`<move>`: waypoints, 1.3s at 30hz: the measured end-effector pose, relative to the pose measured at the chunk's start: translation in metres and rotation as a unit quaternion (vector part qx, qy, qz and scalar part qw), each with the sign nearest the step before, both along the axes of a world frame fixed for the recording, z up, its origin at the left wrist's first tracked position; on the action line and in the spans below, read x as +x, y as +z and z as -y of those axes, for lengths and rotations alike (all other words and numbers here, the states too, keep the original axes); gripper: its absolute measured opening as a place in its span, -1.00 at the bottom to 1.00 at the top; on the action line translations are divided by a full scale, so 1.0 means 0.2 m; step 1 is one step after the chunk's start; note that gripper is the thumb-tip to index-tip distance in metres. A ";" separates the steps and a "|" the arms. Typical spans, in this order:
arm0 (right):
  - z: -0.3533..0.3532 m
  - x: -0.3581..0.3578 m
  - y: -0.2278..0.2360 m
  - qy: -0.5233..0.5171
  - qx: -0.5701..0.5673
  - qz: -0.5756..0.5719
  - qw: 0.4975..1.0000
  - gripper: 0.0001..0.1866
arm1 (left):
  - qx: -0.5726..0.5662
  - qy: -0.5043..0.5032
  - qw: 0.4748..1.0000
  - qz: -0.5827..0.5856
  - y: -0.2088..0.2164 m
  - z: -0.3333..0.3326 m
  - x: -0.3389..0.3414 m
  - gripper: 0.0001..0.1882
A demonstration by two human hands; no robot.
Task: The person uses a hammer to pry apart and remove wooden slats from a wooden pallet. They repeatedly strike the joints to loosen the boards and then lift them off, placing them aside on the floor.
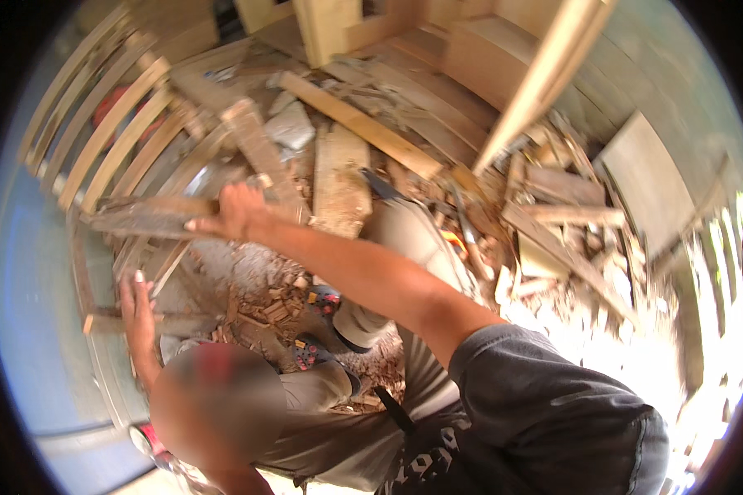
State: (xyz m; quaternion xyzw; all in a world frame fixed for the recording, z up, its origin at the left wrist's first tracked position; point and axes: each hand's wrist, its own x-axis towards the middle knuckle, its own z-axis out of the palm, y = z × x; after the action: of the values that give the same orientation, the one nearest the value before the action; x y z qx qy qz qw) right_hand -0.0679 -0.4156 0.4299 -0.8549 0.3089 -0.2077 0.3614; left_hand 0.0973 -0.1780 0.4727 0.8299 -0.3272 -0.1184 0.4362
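My right hand [241, 213] reaches across to the left. Its fingers are closed on the end of a worn, dark wooden board [144, 219], the thumb lying along the near edge. My left hand [137, 307] is lower down at the left, fingers stretched upward. It is beside a thin wooden slat [182, 322] that lies across lower down; whether it touches the slat is unclear. A slatted wooden frame [128, 132] leans behind the board. A thick wooden post [260, 148] slants just beyond my right hand.
Wood chips [276, 309] cover the floor by my shoes [309, 351]. A long pale plank [359, 124] and a wide board [338, 177] lie ahead. At the right are a hammer-like tool [468, 235], scrap timber [565, 256] and a leaning panel [648, 181]. A blue surface [41, 338] borders the left.
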 end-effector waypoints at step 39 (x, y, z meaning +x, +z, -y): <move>-0.85 -3.03 -1.46 -0.448 0.049 -0.220 0.865 -0.37 | -0.238 -0.374 0.886 -0.134 0.24 0.66 -1.57 -0.65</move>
State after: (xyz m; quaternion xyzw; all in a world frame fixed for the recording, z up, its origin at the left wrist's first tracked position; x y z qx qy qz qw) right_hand -0.6736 -0.2459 0.1388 -0.6292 0.7399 -0.1387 0.1932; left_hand -0.2168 -0.3095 0.5200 0.4932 -0.5700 -0.3015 0.5839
